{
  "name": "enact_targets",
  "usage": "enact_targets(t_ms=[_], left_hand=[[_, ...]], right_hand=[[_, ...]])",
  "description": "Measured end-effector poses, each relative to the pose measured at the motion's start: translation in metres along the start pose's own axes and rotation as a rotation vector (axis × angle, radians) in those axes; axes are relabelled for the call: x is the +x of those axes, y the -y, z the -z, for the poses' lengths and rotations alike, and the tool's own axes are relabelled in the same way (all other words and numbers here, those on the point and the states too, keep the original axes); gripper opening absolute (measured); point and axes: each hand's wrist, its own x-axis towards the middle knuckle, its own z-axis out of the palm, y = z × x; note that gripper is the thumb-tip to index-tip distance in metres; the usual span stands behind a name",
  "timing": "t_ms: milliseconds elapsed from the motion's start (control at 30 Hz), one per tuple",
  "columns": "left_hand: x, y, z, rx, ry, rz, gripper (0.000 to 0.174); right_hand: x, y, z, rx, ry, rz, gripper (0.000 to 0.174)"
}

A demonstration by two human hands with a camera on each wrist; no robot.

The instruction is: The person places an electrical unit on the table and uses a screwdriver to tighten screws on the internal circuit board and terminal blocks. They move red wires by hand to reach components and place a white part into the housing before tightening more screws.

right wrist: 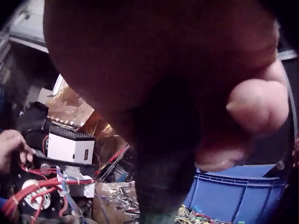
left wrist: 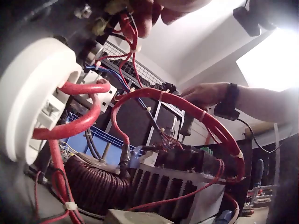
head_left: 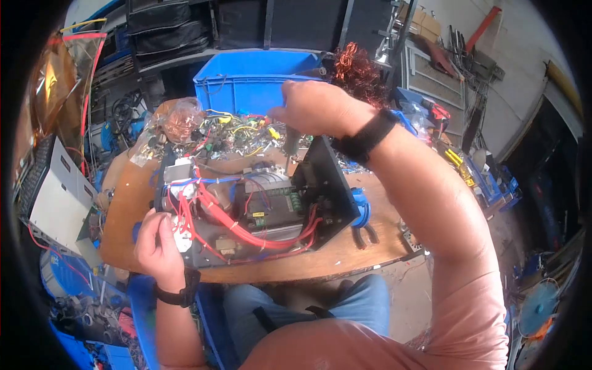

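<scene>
An opened electrical unit with a black metal casing point(head_left: 333, 185) lies on the wooden table. Thick red cables point(head_left: 228, 223), a white round part point(left wrist: 28, 98), a dark wound coil point(left wrist: 93, 182) and a finned heat sink point(left wrist: 163, 191) show inside it. Above its far side my right hand point(head_left: 317, 108) grips a screwdriver point(head_left: 291, 143) by its dark handle, shaft pointing down into the unit. My left hand point(head_left: 159, 246) is at the unit's left edge, its fingertips point(left wrist: 140, 21) right by thin red wires; I cannot tell whether they pinch anything.
Behind the unit stands a blue crate point(head_left: 246, 92), with loose scrap wire and small parts point(head_left: 240, 135) before it. Pliers point(head_left: 365, 235) lie to the right by a blue roll point(head_left: 360, 206). A tangle of copper wire point(head_left: 357, 71) sits at the back right.
</scene>
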Motion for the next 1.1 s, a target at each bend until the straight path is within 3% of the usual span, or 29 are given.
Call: enact_targets(t_ms=[167,267,367,467,667,767,933,1100], left_hand=[[-0.002,0.002,-0.001,-0.015,-0.006,0.043,0.006],[-0.001,-0.001,0.0,-0.013,0.01,0.049,0.006],[0.0,-0.004,0.001,-0.02,0.012,0.057,0.007],[0.0,-0.005,0.002,0.009,0.016,0.043,0.007],[0.003,-0.01,0.002,0.032,0.021,0.004,0.007],[0.004,-0.011,0.003,0.029,0.018,-0.009,0.006],[0.006,-0.01,0.001,0.04,0.006,-0.073,0.007],[0.006,-0.006,0.001,-0.019,-0.005,-0.076,0.007]], right_hand=[[-0.006,-0.005,0.01,0.153,0.099,0.244,0.04],[-0.009,-0.001,0.006,0.061,0.004,0.124,0.039],[0.0,-0.002,0.004,0.025,0.027,-0.005,0.042],[-0.002,-0.008,0.003,0.156,0.032,0.2,0.047],[0.001,-0.002,-0.006,0.098,-0.062,0.082,0.035],[-0.006,0.001,0.002,0.196,-0.021,0.116,0.03],[-0.002,-0.004,0.016,0.133,0.0,0.117,0.029],[-0.002,0.008,0.027,0.231,-0.15,0.139,0.033]])
